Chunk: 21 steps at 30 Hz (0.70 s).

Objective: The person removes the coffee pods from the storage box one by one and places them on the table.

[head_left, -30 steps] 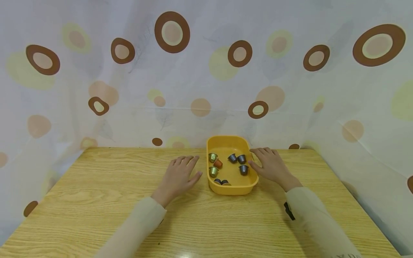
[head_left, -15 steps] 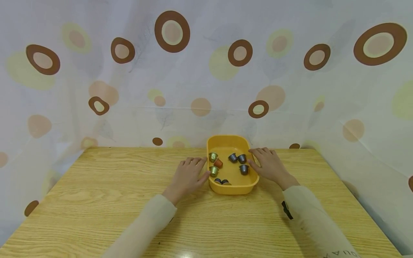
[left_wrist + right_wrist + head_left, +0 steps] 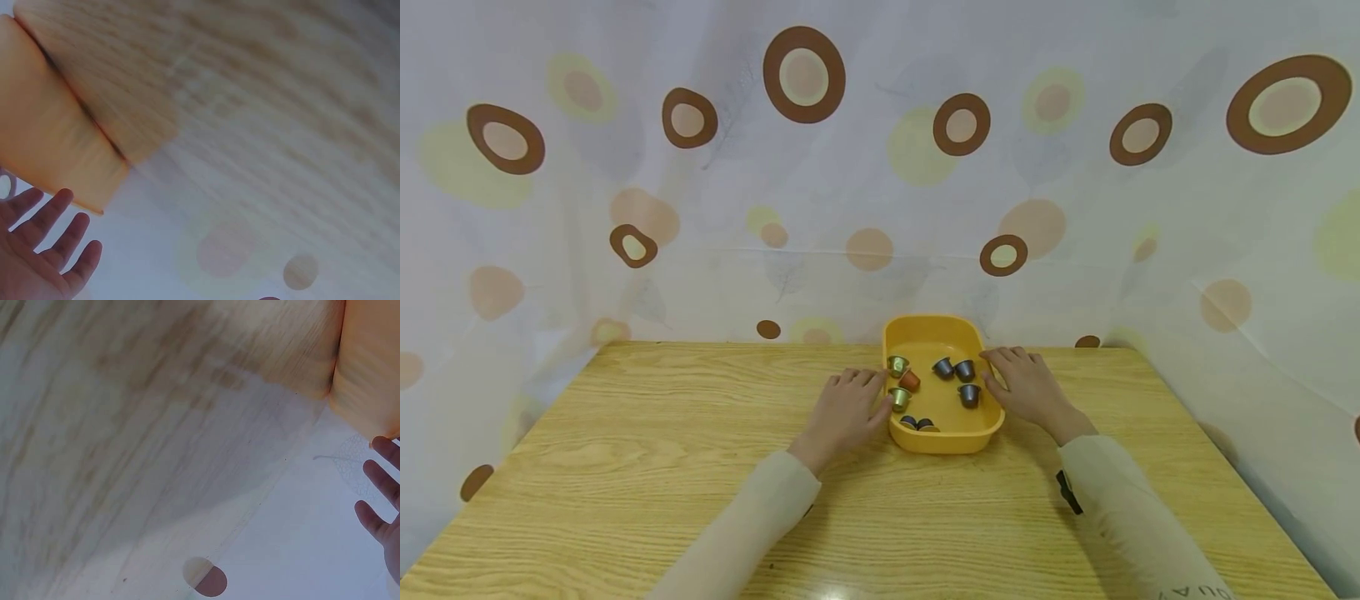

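A yellow plastic bin [image 3: 946, 442] stands near the back of the table, holding several coffee capsules. Two gold-green capsules [image 3: 899, 399] and an orange capsule [image 3: 910, 380] lie along its left side. Dark capsules [image 3: 969, 396] sit at the right, with a pair of dark ones [image 3: 926, 425] by the front wall. My left hand [image 3: 842, 414] is at the left rim, its thumb tip overlapping the edge. At the right rim, my right hand [image 3: 1033, 392] has fingers and thumb spread. Both wrist views show extended fingers beside the bin's outer wall [image 3: 56, 125].
The wooden table [image 3: 662, 450] reaches back to a hanging cloth [image 3: 820, 192] patterned with brown, green and peach spots. Bare wood lies left of, right of and in front of the bin. A small dark object [image 3: 1068, 492] shows at the right sleeve's cuff.
My left hand has moved right, from beside the bin up to its left rim. The right hand has stayed at the right rim, and the capsules lie as before.
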{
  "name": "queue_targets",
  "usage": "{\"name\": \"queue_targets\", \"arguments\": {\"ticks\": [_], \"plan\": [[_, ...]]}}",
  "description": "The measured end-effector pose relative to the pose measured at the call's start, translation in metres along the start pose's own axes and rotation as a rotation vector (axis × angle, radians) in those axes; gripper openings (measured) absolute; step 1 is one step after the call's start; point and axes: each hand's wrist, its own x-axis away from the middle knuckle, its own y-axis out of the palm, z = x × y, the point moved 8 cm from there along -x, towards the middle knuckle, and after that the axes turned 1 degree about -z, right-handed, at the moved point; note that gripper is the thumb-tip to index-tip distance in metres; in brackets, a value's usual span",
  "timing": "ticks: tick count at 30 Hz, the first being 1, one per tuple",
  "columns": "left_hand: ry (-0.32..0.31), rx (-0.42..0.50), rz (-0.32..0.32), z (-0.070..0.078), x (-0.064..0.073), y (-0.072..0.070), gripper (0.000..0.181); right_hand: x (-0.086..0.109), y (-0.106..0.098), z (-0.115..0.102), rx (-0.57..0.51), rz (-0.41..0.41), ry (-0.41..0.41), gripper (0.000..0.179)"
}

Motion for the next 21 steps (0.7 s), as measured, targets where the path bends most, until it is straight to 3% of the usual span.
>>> {"name": "queue_targets", "arguments": {"ticks": [21], "plan": [[-0.006, 0.043, 0.023, 0.0024, -0.0017, -0.0022, 0.043, -0.0003, 0.0035, 0.001, -0.014, -0.017, 0.024, 0.036]]}}
